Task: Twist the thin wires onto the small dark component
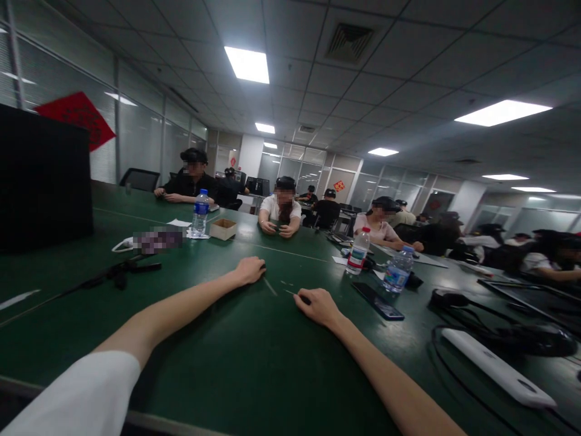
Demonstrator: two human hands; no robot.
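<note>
- We see the left hand (249, 270) and right hand (320, 306) resting on the green bench (236, 363), near each other.
- A pale stick (270, 286) lies between them, its long axis slanting from the left hand toward the right; the left is nearer, its grip curled together on the stick's end.
- The right grip is pinched together on a dark stick (297, 296) that points left.
- Tiny bits (285, 283) lie between the hands, too small to identify.

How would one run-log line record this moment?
left hand: closed on thin stick | right hand: pinching dark stick | both resting on green table | phone nearby
</note>
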